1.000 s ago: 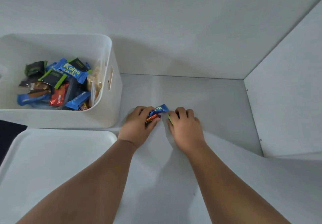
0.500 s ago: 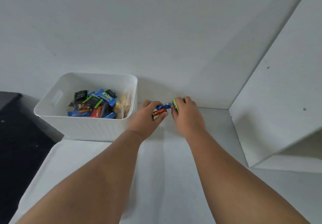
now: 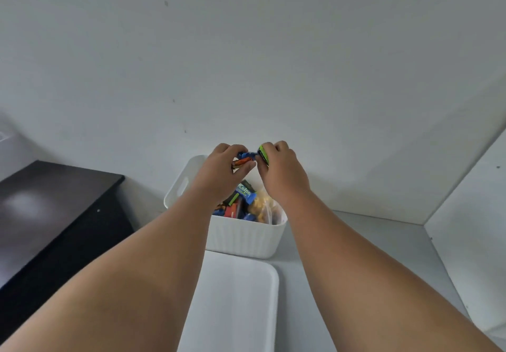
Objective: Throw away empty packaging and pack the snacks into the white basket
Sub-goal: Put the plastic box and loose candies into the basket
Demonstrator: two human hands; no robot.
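The white basket (image 3: pixel 241 238) stands against the back wall, holding several wrapped snacks, among them a blue Kelpa bar (image 3: pixel 246 192) and a clear bag of yellow pieces (image 3: pixel 263 207). Both hands hover above the basket's opening. My left hand (image 3: pixel 223 169) grips small blue and orange snack packets (image 3: pixel 243 159). My right hand (image 3: pixel 280 169) holds a black and green snack packet (image 3: pixel 263 155). The two hands almost touch at the fingertips.
A white tray (image 3: pixel 238 302) lies in front of the basket on the grey table. A dark cabinet top (image 3: pixel 54 214) is to the left. A white side panel (image 3: pixel 471 209) rises on the right. The wall stands close behind the basket.
Both hands lifted the packets off the table and carried them left, over the basket. The view swung up and left with them.
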